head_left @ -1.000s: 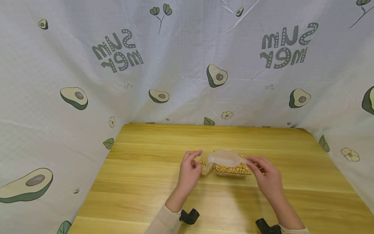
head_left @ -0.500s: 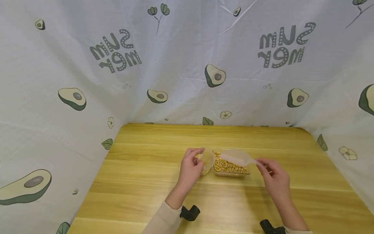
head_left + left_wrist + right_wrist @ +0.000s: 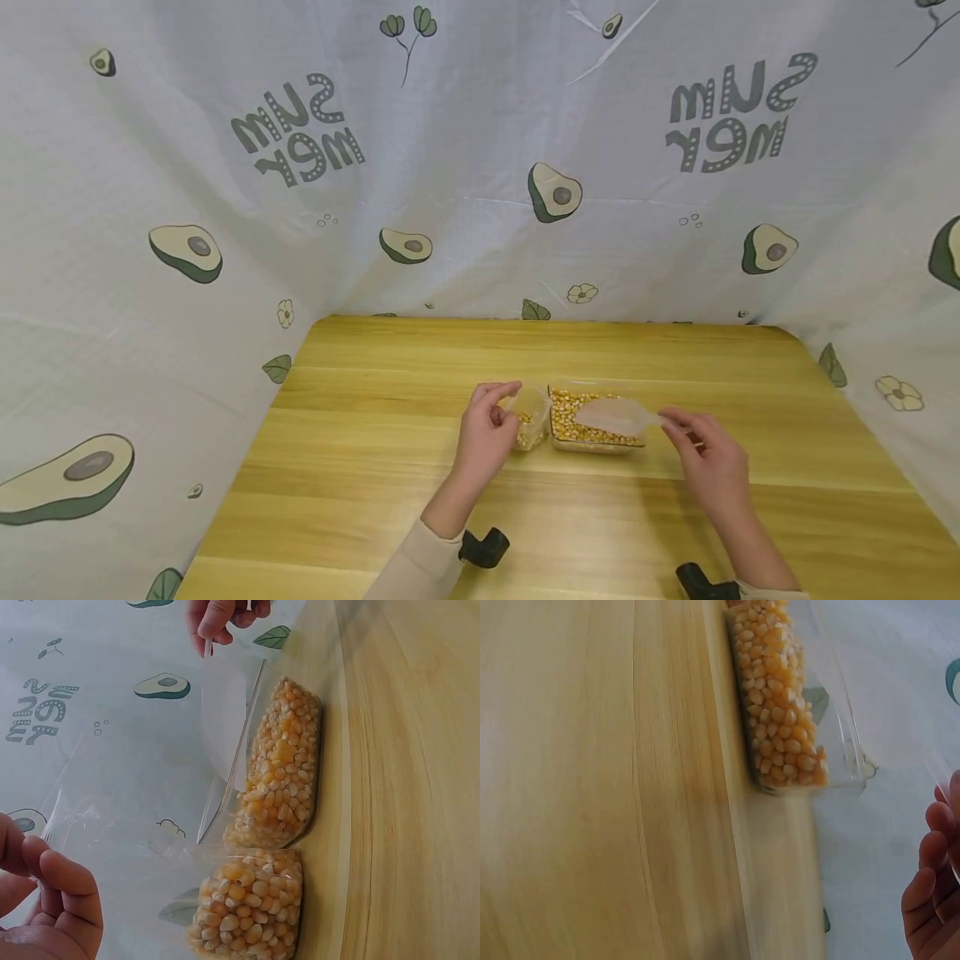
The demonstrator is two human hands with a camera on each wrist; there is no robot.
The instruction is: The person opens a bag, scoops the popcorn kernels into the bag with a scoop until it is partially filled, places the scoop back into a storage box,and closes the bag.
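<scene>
My left hand [image 3: 483, 429] pinches the upper edge of a clear plastic bag [image 3: 531, 432], which stands with corn kernels [image 3: 244, 911] in its bottom. Touching or very near the bag's right side is a clear rectangular box [image 3: 597, 449], mostly filled with more loose kernels [image 3: 277, 772]. Between thumb and fingers, my right hand [image 3: 711, 458] grips the handle of a translucent scoop [image 3: 611, 415]. The scoop's bowl lies tilted over the box, its tip low by the kernels; whether it carries any cannot be told. Only the fingers [image 3: 922, 889] and a bit of handle show in the right wrist view.
Both containers stand on a wood-grain table [image 3: 375, 467]. A pale curtain [image 3: 465, 150] with printed avocados hangs behind the table and along its sides. Black wrist mounts [image 3: 486, 547] are strapped to both forearms.
The scoop has moved right, away from the bag's mouth, and its tip has dipped toward the kernels in the box. My left hand stays at the bag's edge.
</scene>
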